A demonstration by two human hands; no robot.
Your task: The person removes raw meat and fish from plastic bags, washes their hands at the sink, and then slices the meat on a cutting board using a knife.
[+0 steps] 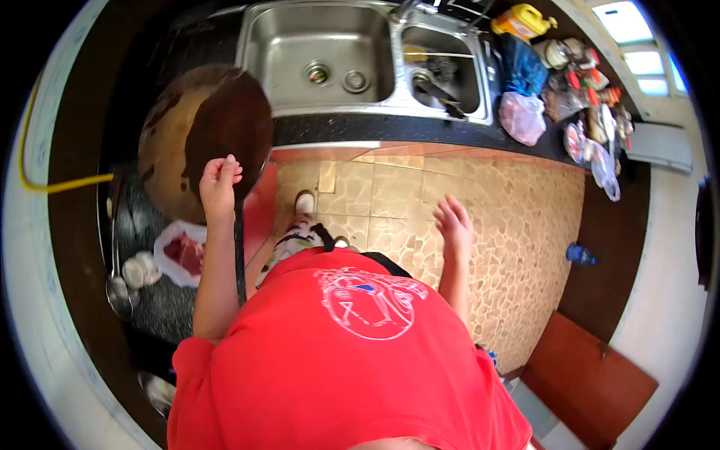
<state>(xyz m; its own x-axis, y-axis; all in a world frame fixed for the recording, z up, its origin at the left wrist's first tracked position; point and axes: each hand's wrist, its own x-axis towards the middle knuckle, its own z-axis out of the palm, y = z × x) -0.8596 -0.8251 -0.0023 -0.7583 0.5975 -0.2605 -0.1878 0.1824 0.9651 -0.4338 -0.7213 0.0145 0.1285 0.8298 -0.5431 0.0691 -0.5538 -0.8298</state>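
My left hand (220, 180) hovers over the right side of a big round wooden cutting board (169, 142), fingers loosely curled in, with nothing visible in them. Much of the board has a dark, wet-looking patch. Just below it on the black counter lies raw red meat (184, 253) in a white plastic bag (166, 238), close to my left forearm. Out over the tiled floor, my right hand (454, 217) hangs in the air with its fingers stretched out, slightly blurred and touching nothing.
Ahead is a steel double sink (322, 56); its smaller basin holds dark utensils (439, 94). Bags, jars and a yellow jug (523, 22) crowd the right counter. A ladle (120, 296) lies at left beside pale round items (140, 270). A blue bottle (580, 254) is at the right.
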